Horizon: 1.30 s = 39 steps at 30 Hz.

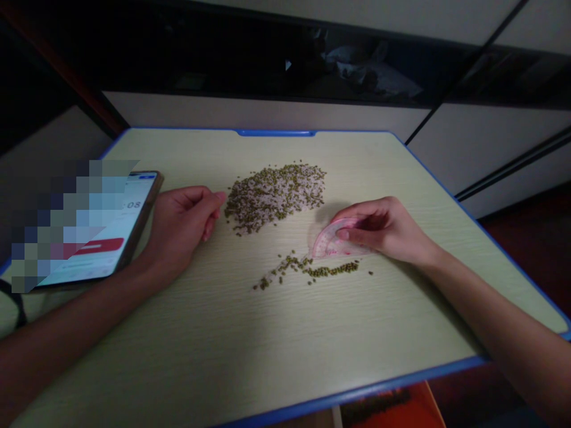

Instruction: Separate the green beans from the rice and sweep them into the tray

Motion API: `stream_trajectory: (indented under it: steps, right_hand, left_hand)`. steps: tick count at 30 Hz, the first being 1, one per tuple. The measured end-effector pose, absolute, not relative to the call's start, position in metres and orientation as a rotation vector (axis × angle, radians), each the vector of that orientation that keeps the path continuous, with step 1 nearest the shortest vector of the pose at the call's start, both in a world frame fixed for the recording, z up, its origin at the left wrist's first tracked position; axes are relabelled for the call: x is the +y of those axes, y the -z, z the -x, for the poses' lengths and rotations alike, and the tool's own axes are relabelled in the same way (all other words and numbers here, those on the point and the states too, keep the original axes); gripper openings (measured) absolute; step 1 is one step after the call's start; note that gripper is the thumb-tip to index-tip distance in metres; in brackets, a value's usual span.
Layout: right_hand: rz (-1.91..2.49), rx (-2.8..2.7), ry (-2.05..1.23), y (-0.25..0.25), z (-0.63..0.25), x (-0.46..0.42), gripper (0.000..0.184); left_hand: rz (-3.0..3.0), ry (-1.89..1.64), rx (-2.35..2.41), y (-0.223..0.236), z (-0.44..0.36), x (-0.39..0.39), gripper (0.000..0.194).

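Note:
A heap of small green mung beans mixed with pale rice-like grains (279, 193) lies on the table. My left hand (181, 220) rests at the heap's left edge, fingers curled in and thumb against the forefinger; nothing shows in it. Between the thumb and fingers of my right hand (383, 232) is a pink see-through protractor (330, 238), its straight edge down near the tabletop. Just in front of that edge runs a thin line of green beans (332, 271), with scattered beans and some pale grains trailing off to the left.
The pale wood-look table (214, 345) has a blue rim. To the left of my left hand a phone or tablet (107, 255) leans with its screen lit, partly pixelated. Cabinet fronts (267, 110) stand behind the table. An orange item (397, 407) shows below the near edge.

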State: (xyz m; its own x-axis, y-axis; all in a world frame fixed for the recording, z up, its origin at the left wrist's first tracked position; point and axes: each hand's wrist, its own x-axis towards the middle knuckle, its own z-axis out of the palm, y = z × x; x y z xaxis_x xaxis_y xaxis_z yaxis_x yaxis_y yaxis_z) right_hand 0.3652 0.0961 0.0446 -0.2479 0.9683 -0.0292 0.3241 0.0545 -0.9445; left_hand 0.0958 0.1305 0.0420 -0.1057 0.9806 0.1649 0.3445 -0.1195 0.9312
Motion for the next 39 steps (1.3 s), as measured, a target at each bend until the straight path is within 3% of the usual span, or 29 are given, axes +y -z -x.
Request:
stream_trajectory:
  steps: [12, 39]
  right_hand:
    - [1.316, -1.694, -1.182, -0.043, -0.3603, 0.0967, 0.02]
    - [1.251, -1.706, -1.293, -0.046, -0.3605, 0.0951, 0.013]
  left_hand:
    - [-1.502, -1.237, 1.503, -0.0406, -0.0951, 0.1317, 0.032]
    - [-1.503, -1.214, 1.511, -0.0439, -0.0963, 0.1289, 0.032]
